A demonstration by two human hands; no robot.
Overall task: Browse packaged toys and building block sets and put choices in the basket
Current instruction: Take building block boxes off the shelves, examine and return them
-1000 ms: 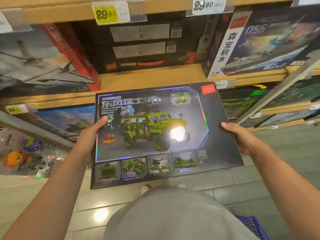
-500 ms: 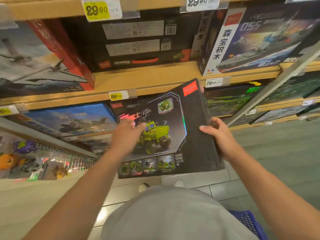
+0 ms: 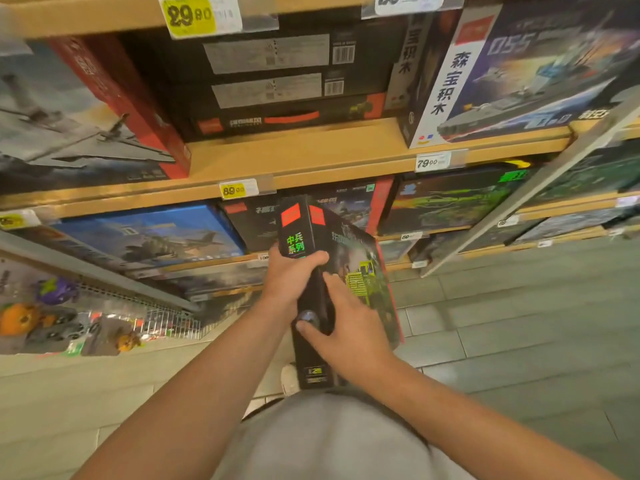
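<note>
I hold a black building block box [image 3: 360,271] with a green military truck printed on its front. It is turned edge-on, so its narrow side with green characters faces me. My left hand [image 3: 289,277] wraps around that narrow side near the top. Lower down, my right hand [image 3: 341,329] grips the same edge, with fingers across the front face. The box hangs over the floor in front of the lower shelves. No basket shows in this frame.
Wooden shelves [image 3: 311,157] carry boxed sets: a warship box [image 3: 519,71] upper right, a jet box [image 3: 69,112] upper left, stacked black boxes [image 3: 277,81] between them. Lower shelves hold further boxes [image 3: 149,237]. Small toys [image 3: 52,323] sit on a wire rack at left. Tiled floor [image 3: 519,323] spreads right.
The box turned from flat and facing me to edge-on. My left hand moved from its left edge to the narrow side. My right hand came in beside it.
</note>
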